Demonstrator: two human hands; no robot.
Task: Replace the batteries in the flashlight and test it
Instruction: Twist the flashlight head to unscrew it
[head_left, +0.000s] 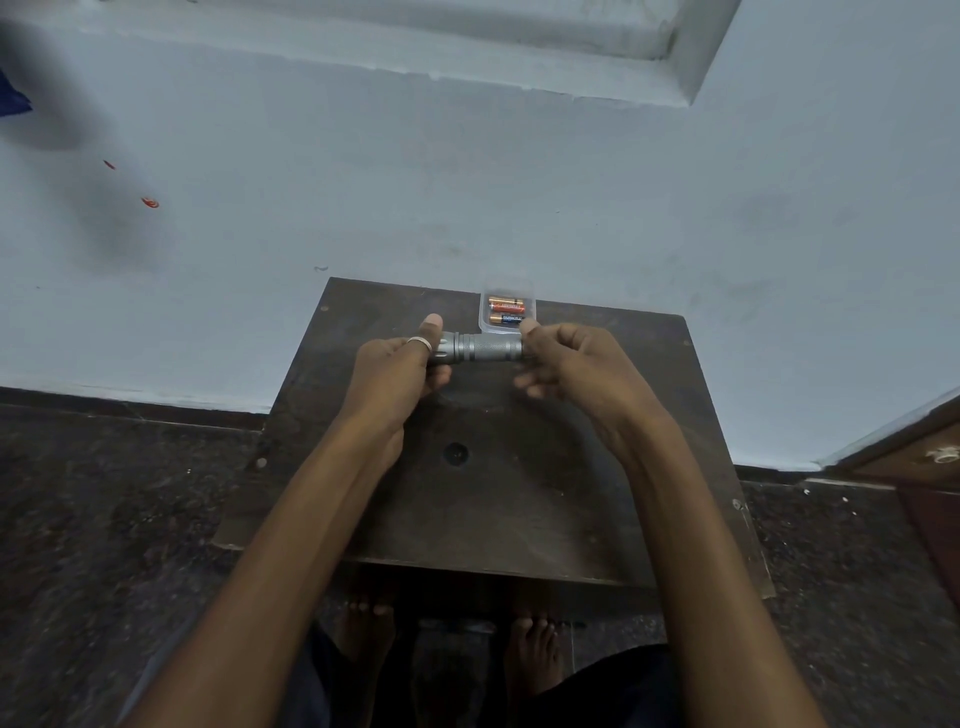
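Observation:
A silver metal flashlight lies level between both hands above the far part of a small dark wooden table. My left hand, with a ring on the thumb, grips the head end. My right hand pinches the tail end with thumb and fingers. Just behind the flashlight, at the table's far edge, a clear plastic tray holds two batteries, one orange and one black with a copper top.
The table stands against a pale blue wall. Dark speckled floor lies on both sides. My bare feet show under the table's near edge. A wooden door frame sits at the right.

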